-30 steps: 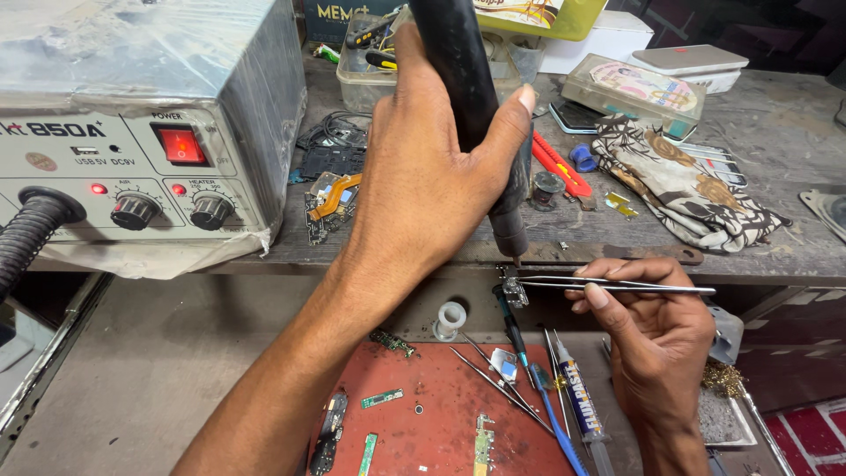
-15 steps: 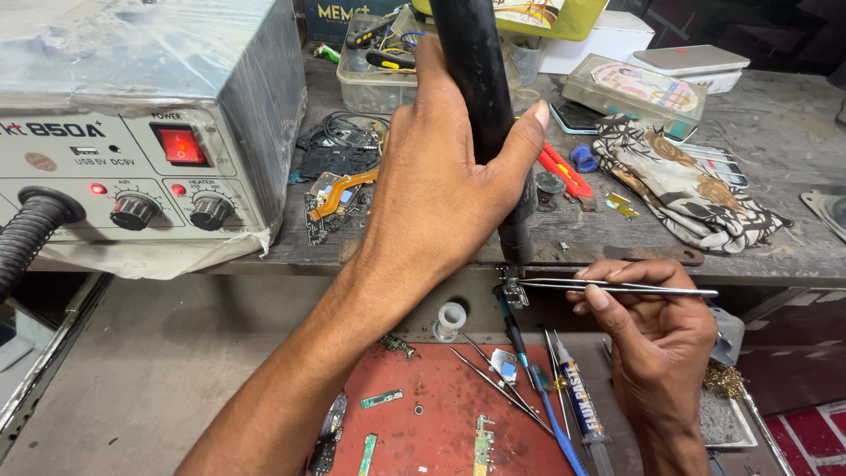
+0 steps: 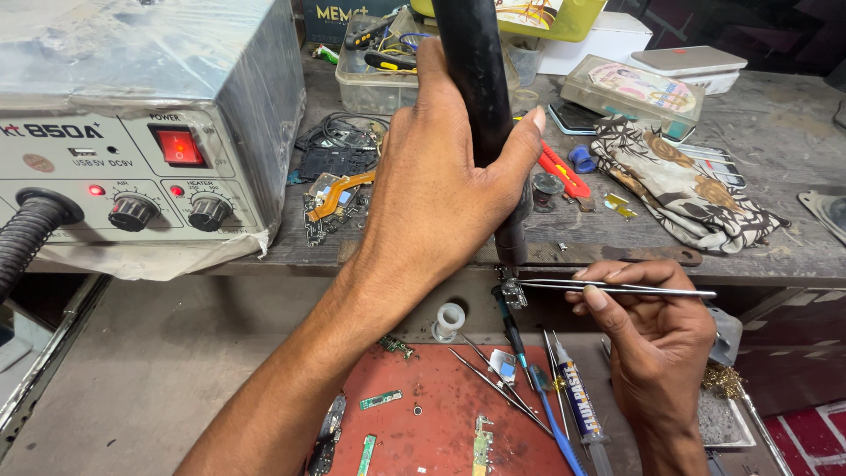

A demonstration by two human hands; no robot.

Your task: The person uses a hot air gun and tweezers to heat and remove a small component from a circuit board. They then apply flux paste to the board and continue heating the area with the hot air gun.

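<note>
- My left hand is closed around the black hot-air wand, nozzle pointing down.
- My right hand pinches tweezers; their tips grip a small part directly beneath the nozzle, between both hands.

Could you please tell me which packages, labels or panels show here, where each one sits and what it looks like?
Rework station front panel: far left on the bench, grey, lit red switch, two black knobs.
Flat clear case: back right, pale round picture on its lid.
Yellow-green box: top centre, behind the black handpiece in the left hand.
Paste syringe: on the red mat, beside the right hand holding tweezers; blue-and-white label.
</note>
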